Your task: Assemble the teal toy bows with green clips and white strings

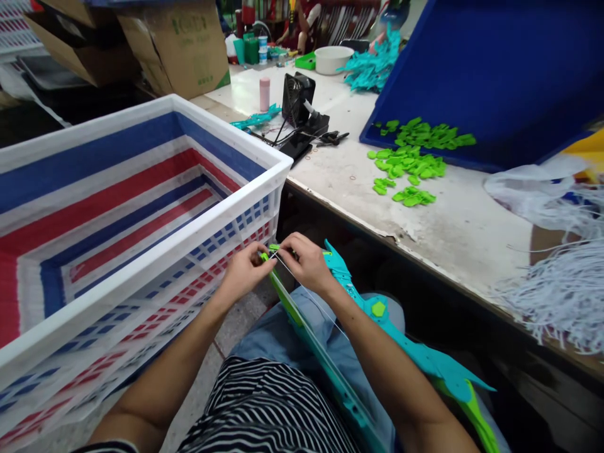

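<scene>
Across my lap lies a teal and green plastic toy bow, with a green five-sided piece on its teal body. My left hand is closed in a pinch on the green end of one limb, beside the white basket. Right next to it, my right hand pinches the white string at that same tip. The string runs from the fingers down along the limb toward my body. Fingertips partly hide the small green end, so how the string sits on it cannot be made out.
A white plastic basket with a striped liner stands at left. On the worktable are green plastic pieces, a blue bin, a small black fan, a pink bottle and bundled white strings. Another person sits far back.
</scene>
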